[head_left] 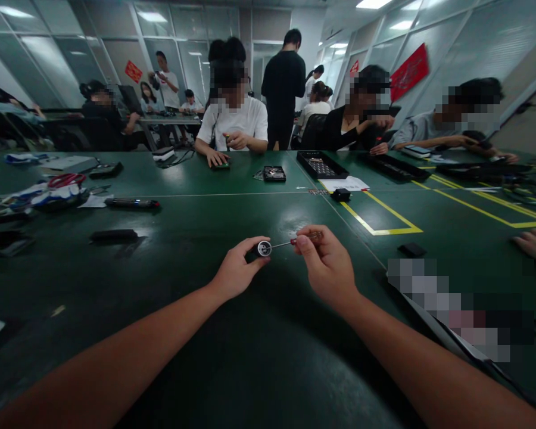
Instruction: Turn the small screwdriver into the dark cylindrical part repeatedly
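Wearer's hands (237, 271): two; screwdriver (293, 242): one; dark cylinder (259, 250): one; red posters (410, 72): three.

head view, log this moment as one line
left hand: holds dark cylinder | right hand: holds screwdriver | screwdriver tip: at cylinder's pale-rimmed end, depth unclear | surface: green table

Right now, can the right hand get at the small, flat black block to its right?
Likely yes: only green tabletop seems to lie between the right hand and the small, flat black block. But that hand grips a thin metal screwdriver with a reddish handle, which may need setting down.
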Action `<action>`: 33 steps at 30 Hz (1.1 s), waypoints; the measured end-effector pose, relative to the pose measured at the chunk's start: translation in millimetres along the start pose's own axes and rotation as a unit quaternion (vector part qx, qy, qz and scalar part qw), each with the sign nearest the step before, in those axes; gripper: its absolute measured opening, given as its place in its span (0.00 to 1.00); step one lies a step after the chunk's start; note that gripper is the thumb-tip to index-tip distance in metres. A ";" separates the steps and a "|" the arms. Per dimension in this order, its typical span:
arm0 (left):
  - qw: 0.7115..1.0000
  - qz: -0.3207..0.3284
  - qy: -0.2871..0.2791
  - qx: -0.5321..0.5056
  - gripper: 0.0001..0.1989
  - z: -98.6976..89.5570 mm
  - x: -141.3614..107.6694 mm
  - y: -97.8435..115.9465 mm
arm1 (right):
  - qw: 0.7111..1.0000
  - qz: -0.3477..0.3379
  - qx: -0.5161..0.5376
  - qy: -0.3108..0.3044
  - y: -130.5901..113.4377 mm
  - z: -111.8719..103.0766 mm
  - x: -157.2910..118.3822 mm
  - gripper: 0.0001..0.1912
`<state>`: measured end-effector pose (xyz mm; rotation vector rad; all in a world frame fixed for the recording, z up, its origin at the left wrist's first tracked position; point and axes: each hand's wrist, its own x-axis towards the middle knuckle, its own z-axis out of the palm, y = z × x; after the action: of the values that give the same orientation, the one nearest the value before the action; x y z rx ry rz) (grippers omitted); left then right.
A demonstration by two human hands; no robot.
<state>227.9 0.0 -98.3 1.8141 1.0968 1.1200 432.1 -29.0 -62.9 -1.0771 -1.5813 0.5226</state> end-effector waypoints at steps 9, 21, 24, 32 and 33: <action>1.000 -0.004 -0.013 -0.007 0.21 -1.4 -0.4 -0.9 | 1.000 0.007 -0.002 -0.010 -2.2 -1.1 1.7 0.08; 1.000 0.005 -0.015 0.008 0.21 0.2 -0.1 -6.3 | 0.999 0.000 0.036 -0.032 -10.8 0.2 -6.2 0.22; 1.000 0.006 -0.009 0.010 0.21 -0.2 0.3 -8.9 | 1.000 0.018 0.010 -0.009 -9.6 1.1 -6.1 0.14; 1.000 -0.001 -0.009 0.014 0.20 0.1 0.4 -5.4 | 0.999 -0.007 -0.025 -0.029 -11.0 -1.7 -2.9 0.10; 1.000 -0.002 -0.011 0.016 0.20 0.1 0.3 -5.0 | 0.999 -0.006 -0.033 -0.032 -12.6 -1.8 -2.8 0.13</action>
<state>226.7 2.2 -102.7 1.8435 1.1109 1.0834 429.1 -37.9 -53.9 -1.1095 -1.6691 0.5043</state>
